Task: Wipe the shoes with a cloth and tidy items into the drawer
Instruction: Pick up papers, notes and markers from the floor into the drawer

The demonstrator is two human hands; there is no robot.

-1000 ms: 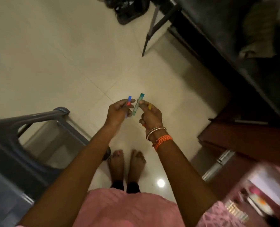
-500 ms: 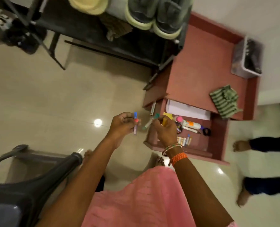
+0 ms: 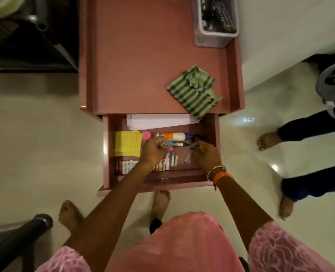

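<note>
Both hands are down inside the open drawer at frame centre: the left hand curls around small markers, the right hand pinches a green-capped marker. Tidying looks under way, with pens and a glue bottle already inside. The striped cloth lies on the worktop above, untouched by either hand.

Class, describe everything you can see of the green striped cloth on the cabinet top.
The green striped cloth looks like soft woven fabric, pale green with darker stripes. It lies crumpled and roughly folded near the front right of the reddish cabinet top, one corner hanging over the open drawer. Neither hand touches it.
</note>
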